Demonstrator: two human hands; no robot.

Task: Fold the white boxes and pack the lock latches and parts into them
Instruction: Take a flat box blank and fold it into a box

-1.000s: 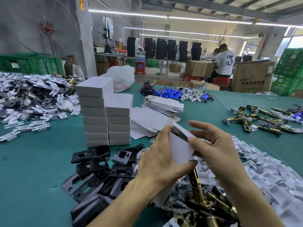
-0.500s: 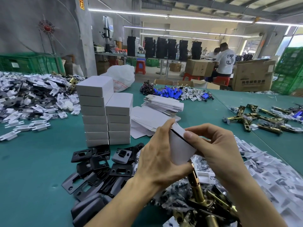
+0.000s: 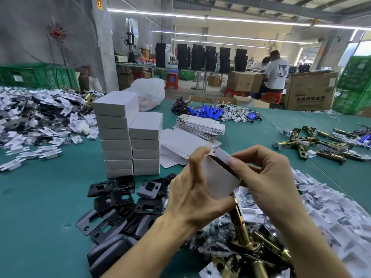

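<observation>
White box (image 3: 219, 180) | held above the worktop (image 3: 40, 207), just off centre toward 5 o'clock | left hand (image 3: 192, 195) grips its side, right hand (image 3: 269, 181) pinches the top flap (image 3: 222, 156) | risk: a skewed push could crease the flap or pop the box from the left grip

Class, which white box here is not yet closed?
The white box gripped by the left hand and right hand; its flap stands up, unlike the closed stacked boxes.

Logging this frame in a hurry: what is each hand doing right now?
Left hand: closed, gripping the half-folded white box.
Right hand: closed, pinching that box's top flap.
</observation>
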